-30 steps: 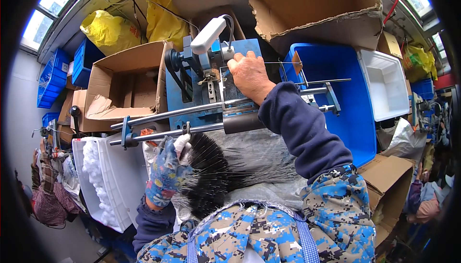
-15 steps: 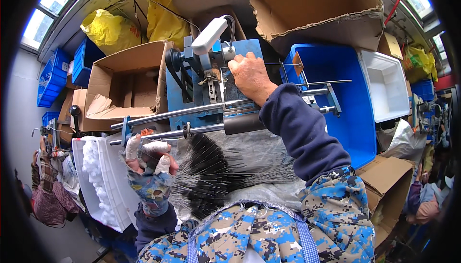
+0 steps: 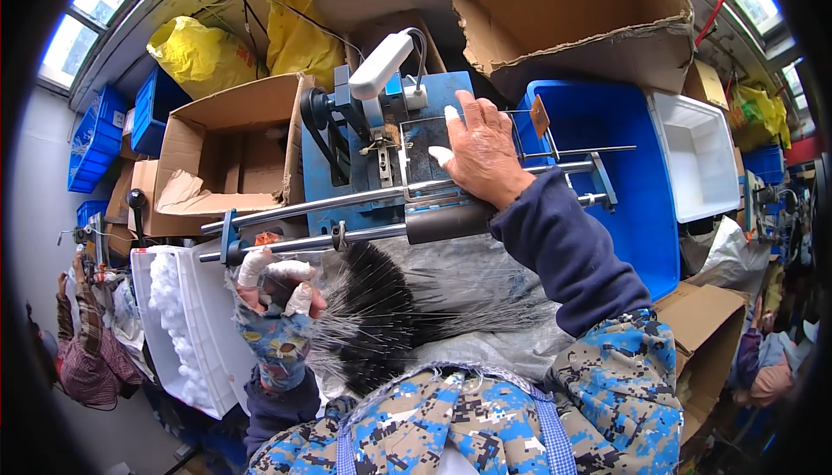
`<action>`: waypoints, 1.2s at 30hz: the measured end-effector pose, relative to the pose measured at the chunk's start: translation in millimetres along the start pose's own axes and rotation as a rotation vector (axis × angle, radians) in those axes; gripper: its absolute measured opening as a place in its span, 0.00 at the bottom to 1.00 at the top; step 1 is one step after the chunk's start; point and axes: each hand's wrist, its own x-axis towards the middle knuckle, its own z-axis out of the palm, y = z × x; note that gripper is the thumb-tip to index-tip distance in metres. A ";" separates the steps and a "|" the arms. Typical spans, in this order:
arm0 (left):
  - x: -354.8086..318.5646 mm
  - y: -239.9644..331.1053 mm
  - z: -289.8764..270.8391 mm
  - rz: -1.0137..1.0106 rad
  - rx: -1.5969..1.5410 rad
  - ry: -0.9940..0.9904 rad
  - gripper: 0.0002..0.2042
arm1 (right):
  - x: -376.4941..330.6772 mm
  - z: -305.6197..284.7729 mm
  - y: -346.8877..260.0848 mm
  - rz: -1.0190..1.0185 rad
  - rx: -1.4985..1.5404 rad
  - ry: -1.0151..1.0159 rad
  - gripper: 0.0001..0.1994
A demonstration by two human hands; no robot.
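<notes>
My right hand [image 3: 487, 150] lies over the blue machine [image 3: 338, 154] with its fingers stretched and thumb apart. White tape covers two of its fingertips. Past its far side runs a thin wire rod toward a small brown plate [image 3: 539, 116]. My left hand [image 3: 284, 289], with taped fingers bent inward, stays low beside the machine's long metal rails [image 3: 303, 245]. Whatever those fingers hold is hidden. Across my lap, close to that hand, is a bundle of thin wire brushes [image 3: 377, 319] with black bristles, on grey plastic sheeting [image 3: 485, 276].
Right of the machine stands a large blue bin [image 3: 646, 206], beside a white tub [image 3: 698, 154]. Cardboard boxes [image 3: 234, 154] and yellow bags [image 3: 204, 55] line the back. A white tray with fluffy white material [image 3: 169, 319] is at left. Other people work at both edges.
My right hand has moved right, away from the machine's middle, and its fingers have opened from a closed grip. The left hand has barely moved.
</notes>
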 end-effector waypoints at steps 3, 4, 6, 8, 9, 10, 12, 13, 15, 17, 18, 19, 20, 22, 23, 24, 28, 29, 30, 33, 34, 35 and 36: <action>7.8 0.3 6.5 -0.080 -0.007 0.076 0.27 | -7.5 0.1 -5.1 0.019 0.069 -0.064 0.27; 7.9 0.6 14.7 -0.074 -0.049 0.053 0.27 | -8.2 -1.0 -9.2 0.059 0.069 -0.093 0.28; 6.6 4.4 28.1 -0.020 -0.009 -0.039 0.28 | -6.8 -4.9 -13.2 0.115 0.058 -0.146 0.29; 6.5 3.1 29.3 -0.016 -0.022 -0.041 0.27 | -5.5 -1.8 -13.7 0.117 0.099 -0.159 0.29; 5.7 0.8 26.0 -0.031 -0.025 -0.014 0.27 | -5.4 0.8 -14.2 0.118 0.120 -0.166 0.29; 5.5 -0.5 22.6 -0.046 -0.028 0.015 0.26 | -4.1 3.4 -17.4 0.111 0.124 -0.142 0.29; 4.8 0.6 19.4 -0.053 -0.028 0.038 0.27 | -0.4 10.2 -31.1 0.093 0.138 -0.098 0.30; 3.6 1.2 19.7 -0.041 -0.028 0.027 0.27 | 0.6 14.4 -38.3 0.075 0.154 -0.067 0.30; 5.2 -1.4 20.2 -0.034 -0.031 -0.026 0.26 | 7.4 17.4 -53.6 0.054 0.167 -0.065 0.31; 5.3 1.3 29.2 -0.038 -0.040 -0.054 0.26 | 12.8 15.2 -71.8 0.043 0.210 -0.077 0.31; 5.0 3.2 34.5 -0.041 -0.043 -0.068 0.26 | 13.2 21.1 -77.8 0.029 0.162 -0.044 0.31; 5.2 5.0 38.1 -0.043 -0.043 -0.075 0.26 | 12.5 22.6 -74.3 0.007 0.183 -0.058 0.31; 6.9 5.8 36.2 -0.033 -0.026 -0.072 0.26 | 11.7 20.9 -66.2 -0.010 0.203 -0.069 0.30; 5.2 4.9 25.0 -0.014 0.006 -0.050 0.25 | 7.5 19.0 -50.9 -0.051 0.092 -0.087 0.29; 2.2 6.5 18.1 0.010 0.012 -0.020 0.25 | 4.6 16.7 -41.4 -0.019 0.100 -0.122 0.28; -1.9 4.6 7.8 0.002 0.041 0.042 0.24 | 1.4 13.6 -32.3 0.011 0.113 -0.160 0.26; -10.7 2.2 -16.5 -0.033 -0.065 0.065 0.25 | 2.3 -8.5 6.2 -0.013 0.019 0.002 0.14; -10.8 0.8 -14.0 -0.031 -0.059 0.069 0.25 | 8.0 -5.8 14.9 0.013 -0.032 0.097 0.12; -8.8 0.4 -10.1 -0.029 -0.052 0.068 0.25 | 13.9 -5.9 22.2 0.043 -0.082 0.193 0.10; 2.2 0.2 14.4 0.002 -0.087 0.019 0.25 | 19.9 -16.1 33.0 0.088 -0.139 -0.288 0.07; 5.2 1.4 18.6 0.014 -0.091 0.001 0.25 | 14.3 -14.3 39.6 0.058 -0.170 -0.192 0.07; 2.5 6.2 16.4 0.126 -0.098 -0.026 0.25 | 6.1 -23.3 37.7 0.021 -0.141 -0.196 0.07; -10.0 11.0 2.5 0.114 -0.068 0.042 0.25 | 2.5 -40.4 30.8 -0.038 -0.103 -0.194 0.07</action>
